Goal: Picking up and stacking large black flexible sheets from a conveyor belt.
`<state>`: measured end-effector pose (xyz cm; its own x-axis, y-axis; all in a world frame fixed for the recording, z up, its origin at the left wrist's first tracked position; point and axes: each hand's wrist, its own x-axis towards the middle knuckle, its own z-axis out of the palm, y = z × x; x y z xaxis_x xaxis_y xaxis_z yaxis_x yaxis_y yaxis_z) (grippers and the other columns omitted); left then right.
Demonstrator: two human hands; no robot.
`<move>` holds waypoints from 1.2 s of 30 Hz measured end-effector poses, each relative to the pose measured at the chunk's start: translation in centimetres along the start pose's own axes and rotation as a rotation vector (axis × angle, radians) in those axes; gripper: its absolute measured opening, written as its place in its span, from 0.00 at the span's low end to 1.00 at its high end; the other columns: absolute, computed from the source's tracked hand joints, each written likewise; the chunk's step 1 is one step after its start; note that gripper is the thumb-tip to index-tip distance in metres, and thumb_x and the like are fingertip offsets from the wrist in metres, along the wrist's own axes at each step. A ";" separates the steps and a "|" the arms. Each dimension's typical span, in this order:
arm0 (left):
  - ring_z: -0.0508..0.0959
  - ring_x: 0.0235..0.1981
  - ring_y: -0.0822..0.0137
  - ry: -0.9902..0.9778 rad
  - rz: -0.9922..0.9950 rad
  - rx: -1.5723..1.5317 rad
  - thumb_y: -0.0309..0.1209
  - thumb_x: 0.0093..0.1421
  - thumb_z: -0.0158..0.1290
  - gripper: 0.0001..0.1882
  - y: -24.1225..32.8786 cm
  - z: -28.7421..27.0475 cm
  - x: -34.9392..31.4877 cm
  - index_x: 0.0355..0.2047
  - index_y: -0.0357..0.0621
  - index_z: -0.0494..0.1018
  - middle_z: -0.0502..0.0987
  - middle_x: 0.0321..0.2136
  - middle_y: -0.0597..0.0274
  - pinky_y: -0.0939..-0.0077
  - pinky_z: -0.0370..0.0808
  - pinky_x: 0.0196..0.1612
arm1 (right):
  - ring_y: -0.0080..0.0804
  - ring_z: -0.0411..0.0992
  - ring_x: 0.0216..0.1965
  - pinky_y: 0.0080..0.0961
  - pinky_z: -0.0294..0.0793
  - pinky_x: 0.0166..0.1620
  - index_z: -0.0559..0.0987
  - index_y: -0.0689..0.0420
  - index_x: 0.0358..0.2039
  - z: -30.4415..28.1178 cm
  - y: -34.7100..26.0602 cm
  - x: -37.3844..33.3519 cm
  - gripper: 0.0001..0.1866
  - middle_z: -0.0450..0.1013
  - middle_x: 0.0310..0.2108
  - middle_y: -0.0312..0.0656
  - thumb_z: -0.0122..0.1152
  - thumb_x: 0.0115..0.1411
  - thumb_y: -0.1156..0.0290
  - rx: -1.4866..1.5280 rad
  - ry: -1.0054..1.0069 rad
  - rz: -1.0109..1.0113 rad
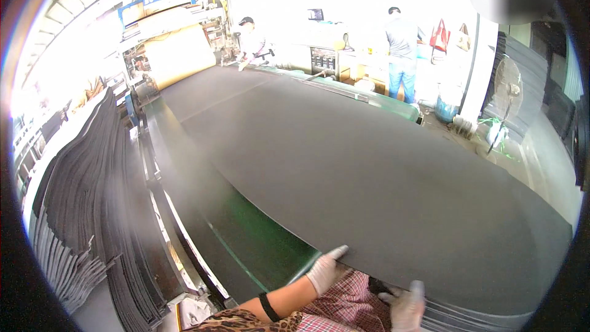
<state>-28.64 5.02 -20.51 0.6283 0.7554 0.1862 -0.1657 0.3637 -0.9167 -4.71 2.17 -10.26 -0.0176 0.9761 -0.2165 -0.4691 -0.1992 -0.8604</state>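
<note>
A person's left hand (323, 272), in a thin whitish glove, reaches in from the lower edge with its forearm slanting up to the right, a black band around the forearm and a leopard-print sleeve (249, 320) behind it. One digit lies on top of the near edge of a broad, flat, dark grey sheet (369, 166), the rest of the hand bent below that edge, so it grasps the sheet there. The right hand (407, 308), in a matching glove, stands farther right along the same edge, one digit pointing upward against it and another spread to the left; whether these fingers are closed on the sheet I cannot tell. The sheet stretches away from the hands toward a large tan roll (181, 55), partly above a green conveyor belt (264, 233). Beneath its near right corner show layered grey sheet edges (473, 313); a tall stack of dark sheets (92, 172) stands at left.
</note>
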 end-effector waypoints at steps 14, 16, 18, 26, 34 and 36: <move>0.64 0.57 0.54 0.342 0.410 1.442 0.43 0.64 0.44 0.27 -3.8 -6.1 3.4 0.53 0.30 0.60 0.65 0.53 0.41 0.66 0.53 0.65 | 0.44 0.72 0.41 0.45 0.79 0.36 0.63 0.58 0.55 -4.3 4.5 4.9 0.28 0.68 0.45 0.47 0.56 0.58 0.59 -0.083 0.086 -0.040; 0.71 0.45 0.54 0.468 0.488 1.137 0.41 0.64 0.47 0.22 -1.3 -5.5 2.5 0.47 0.32 0.66 0.71 0.42 0.43 0.63 0.65 0.56 | 0.46 0.72 0.42 0.47 0.80 0.37 0.63 0.59 0.55 -0.6 1.6 1.8 0.27 0.69 0.43 0.46 0.57 0.57 0.62 -0.059 -0.067 0.028; 0.70 0.29 0.60 0.577 0.911 1.608 0.38 0.61 0.51 0.17 -4.7 -2.7 2.3 0.40 0.34 0.69 0.71 0.32 0.50 0.63 0.71 0.37 | 0.46 0.72 0.44 0.48 0.78 0.42 0.64 0.60 0.54 -3.4 1.4 2.3 0.24 0.69 0.45 0.46 0.54 0.60 0.64 0.075 0.034 0.079; 0.71 0.31 0.71 0.689 1.180 2.096 0.52 0.62 0.46 0.24 -8.5 -2.4 2.7 0.45 0.44 0.68 0.72 0.34 0.66 0.75 0.72 0.32 | 0.44 0.66 0.52 0.30 0.66 0.56 0.65 0.64 0.54 -1.6 1.6 8.2 0.34 0.64 0.55 0.53 0.63 0.53 0.57 -1.082 -0.822 -0.122; 0.76 0.40 0.71 0.479 1.198 1.557 0.30 0.65 0.46 0.13 8.2 5.0 -8.0 0.48 0.38 0.65 0.72 0.44 0.55 0.82 0.79 0.35 | 0.44 0.62 0.54 0.41 0.61 0.56 0.73 0.56 0.47 -19.8 5.3 16.2 0.28 0.65 0.50 0.45 0.65 0.47 0.56 -1.728 -0.248 -0.546; 0.69 0.52 0.61 0.565 1.527 1.727 0.29 0.65 0.45 0.19 6.7 4.0 -8.3 0.54 0.35 0.61 0.63 0.54 0.45 0.74 0.77 0.47 | 0.44 0.55 0.62 0.39 0.55 0.62 0.67 0.53 0.57 -22.6 4.9 17.2 0.35 0.58 0.61 0.45 0.62 0.50 0.51 -1.911 -0.405 -0.515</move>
<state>-38.04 3.36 -26.75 -0.4891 0.7638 -0.4212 -0.5754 0.0804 0.8139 12.66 16.00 -28.65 -0.4997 0.8659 0.0227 0.8556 0.4975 -0.1434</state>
